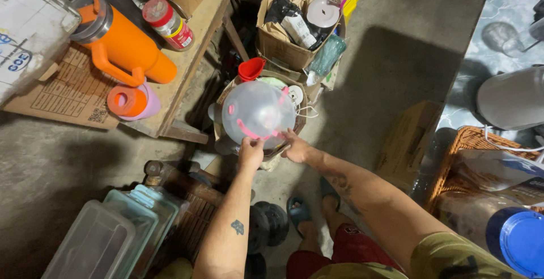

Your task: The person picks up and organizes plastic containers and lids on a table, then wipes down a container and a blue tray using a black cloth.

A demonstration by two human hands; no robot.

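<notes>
My left hand point(251, 153) pinches the near rim of a round, translucent plastic lid with pink clips point(258, 112), fingers closed on its edge. My right hand point(296, 148) touches the same rim just to the right, fingers bent against it; whether it grips I cannot tell. The lid lies directly beyond both hands, over an open cardboard box point(294, 125). A red plastic cup point(250, 69) stands beyond the lid. An orange insulated jug point(127, 49) lies far left of my left hand on a wooden bench point(195, 41).
</notes>
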